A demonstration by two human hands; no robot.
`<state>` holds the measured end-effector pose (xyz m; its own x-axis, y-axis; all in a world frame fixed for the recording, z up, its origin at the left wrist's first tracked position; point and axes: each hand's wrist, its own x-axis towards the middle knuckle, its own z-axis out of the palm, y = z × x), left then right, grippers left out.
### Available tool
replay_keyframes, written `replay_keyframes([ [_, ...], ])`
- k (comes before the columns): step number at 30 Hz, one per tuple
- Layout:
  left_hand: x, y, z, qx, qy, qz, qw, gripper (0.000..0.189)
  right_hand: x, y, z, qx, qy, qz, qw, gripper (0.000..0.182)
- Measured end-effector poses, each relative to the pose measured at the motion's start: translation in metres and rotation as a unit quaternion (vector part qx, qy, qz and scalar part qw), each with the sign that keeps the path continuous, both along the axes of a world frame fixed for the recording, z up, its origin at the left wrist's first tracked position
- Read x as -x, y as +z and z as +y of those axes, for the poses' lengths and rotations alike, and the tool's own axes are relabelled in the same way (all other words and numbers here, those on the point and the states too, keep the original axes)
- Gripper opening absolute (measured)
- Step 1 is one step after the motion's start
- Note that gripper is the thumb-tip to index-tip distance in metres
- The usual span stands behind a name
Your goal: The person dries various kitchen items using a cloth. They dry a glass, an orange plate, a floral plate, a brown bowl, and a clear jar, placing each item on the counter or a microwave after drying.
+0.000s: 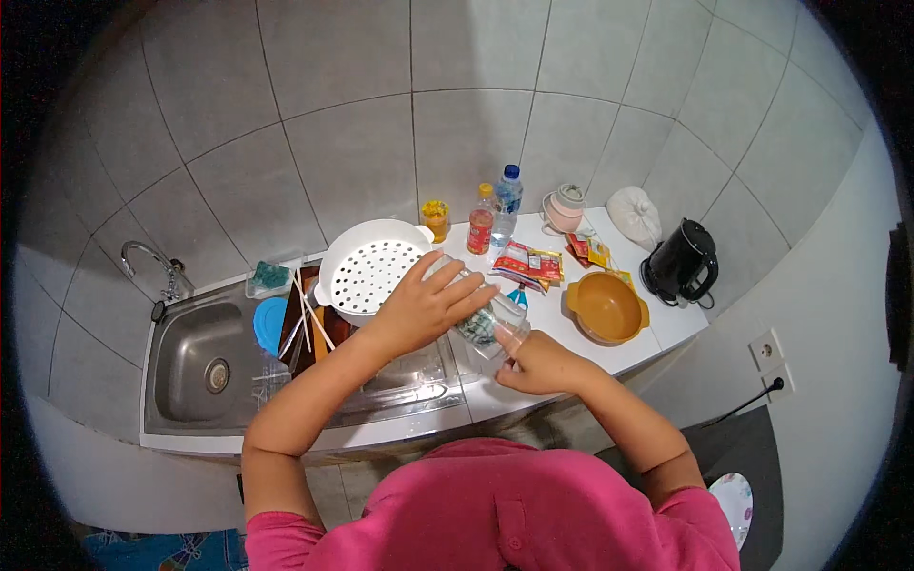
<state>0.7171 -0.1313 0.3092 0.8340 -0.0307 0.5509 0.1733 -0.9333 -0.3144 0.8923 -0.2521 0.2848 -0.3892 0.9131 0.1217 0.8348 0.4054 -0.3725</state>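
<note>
My left hand (432, 303) grips a clear plastic jar (508, 308) from above, over the counter just right of the sink's drainboard. The jar is tilted, its lower end towards my right hand. Inside lies something dark green and whitish (480, 327), too blurred to name. At that lower end is my right hand (550, 362), its fingers at or inside the jar's end and its thumb apart below. Whether those fingers hold anything is hidden. Behind the jar, a pair of blue-handled scissors (519, 296) lies on the counter.
Left stand a white perforated basket (378, 264), chopsticks (307, 314) and a steel sink (193, 357) with a faucet (168, 275). Bottles (507, 203), seasoning packets (528, 263), an orange-brown bowl (608, 308) and a black electric kettle (682, 260) occupy the counter behind and right.
</note>
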Motion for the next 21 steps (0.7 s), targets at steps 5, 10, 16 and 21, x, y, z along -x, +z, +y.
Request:
replay_keyframes([
  [5,-0.001,-0.008,0.005,0.021,-0.011,-0.041,0.999,0.052,-0.005,-0.003,0.0,0.393,0.001,0.577,0.716,0.028],
  [10,0.0,0.003,0.003,0.078,0.05,-0.061,0.994,0.065,0.002,-0.014,0.006,0.324,0.007,0.808,0.492,0.029],
  [16,-0.013,-0.01,-0.039,0.739,-0.175,-0.368,0.537,0.087,0.011,0.005,0.004,0.117,-0.158,0.532,0.824,0.037],
  [21,-0.037,-0.047,-0.018,0.891,-0.164,-0.376,0.193,0.062,0.024,-0.03,0.014,-0.136,-0.146,0.048,0.979,0.054],
])
